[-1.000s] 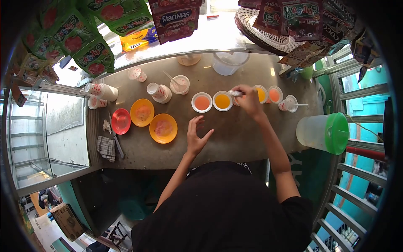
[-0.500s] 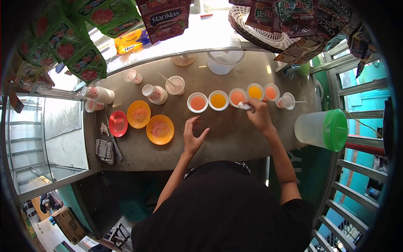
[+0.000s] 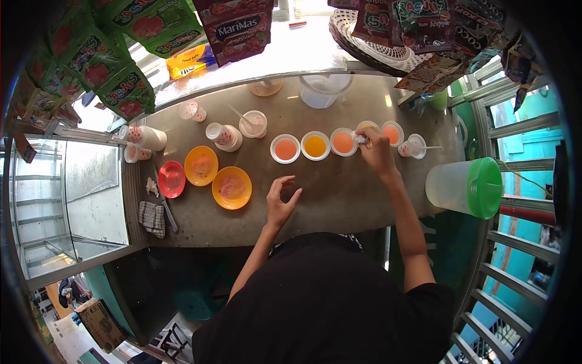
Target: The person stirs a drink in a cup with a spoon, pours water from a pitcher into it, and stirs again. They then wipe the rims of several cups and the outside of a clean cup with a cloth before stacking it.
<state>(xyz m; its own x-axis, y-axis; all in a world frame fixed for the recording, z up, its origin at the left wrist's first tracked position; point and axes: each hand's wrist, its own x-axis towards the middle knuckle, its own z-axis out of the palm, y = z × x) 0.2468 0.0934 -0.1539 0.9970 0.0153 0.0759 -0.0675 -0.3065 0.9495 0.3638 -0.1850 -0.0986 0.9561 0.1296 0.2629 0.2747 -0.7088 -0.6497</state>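
Note:
My right hand point(image 3: 378, 151) pinches a crumpled white tissue point(image 3: 359, 138) at the right rim of a cup of pinkish-orange drink point(image 3: 343, 143). Just behind the fingers, a cup of yellow-orange drink point(image 3: 366, 125) is mostly covered. To the right stands another pinkish-orange cup point(image 3: 392, 133). Left of the tissue are a cup of yellow-orange drink point(image 3: 315, 145) and one more pinkish-orange cup point(image 3: 285, 148). My left hand point(image 3: 282, 201) hovers over the table in front of these two, fingers curved and apart, holding nothing.
Two orange plates point(image 3: 231, 188) and a red plate point(image 3: 171, 179) lie at left, near a knife point(image 3: 169, 216) and checkered cloth point(image 3: 151, 219). Stacked cups point(image 3: 224, 136) stand behind. At right are a spooned cup point(image 3: 413, 146) and a green-lidded container point(image 3: 464, 187). Drink sachets point(image 3: 239, 27) hang overhead.
My right hand has shifted slightly right and back with the tissue, now covering more of the rear yellow-orange cup. My left hand stays nearly in place.

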